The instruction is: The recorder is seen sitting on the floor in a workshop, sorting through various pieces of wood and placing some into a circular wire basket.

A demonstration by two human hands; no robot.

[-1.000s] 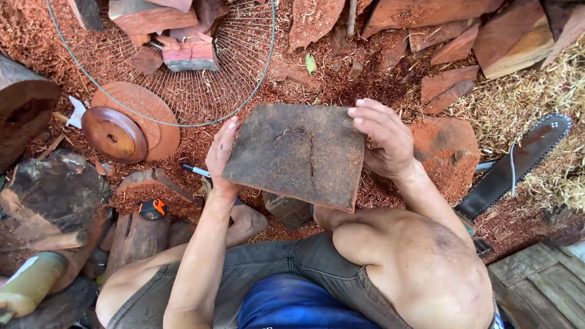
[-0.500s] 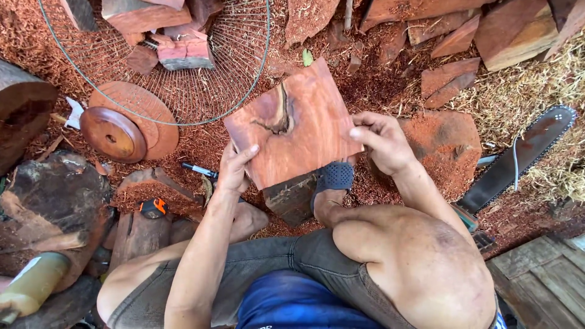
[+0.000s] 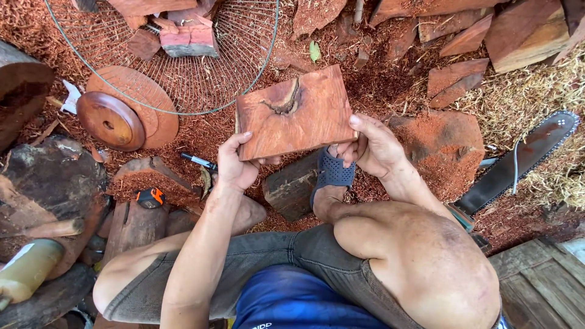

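Both hands hold a reddish wood slab (image 3: 295,113) with a dark knot. The left hand (image 3: 234,164) and right hand (image 3: 372,146) have fingers clamped on its lower corners, above a dark block (image 3: 292,186).

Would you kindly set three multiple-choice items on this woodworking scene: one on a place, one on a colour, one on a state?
1. Where does the chainsaw bar lie?
A. right of the person's knee
B. inside the wire fan guard
C. on the round wooden disc

2. What colour is the upturned face of the wood slab?
A. grey
B. reddish-brown
C. yellow

3. How is the slab held?
A. by the left hand alone
B. flat on the ground
C. between both hands, right hand included

Answers: 1 A, it lies on shavings at right. 2 B, a reddish face with a dark knot. 3 C, a hand grips each edge.
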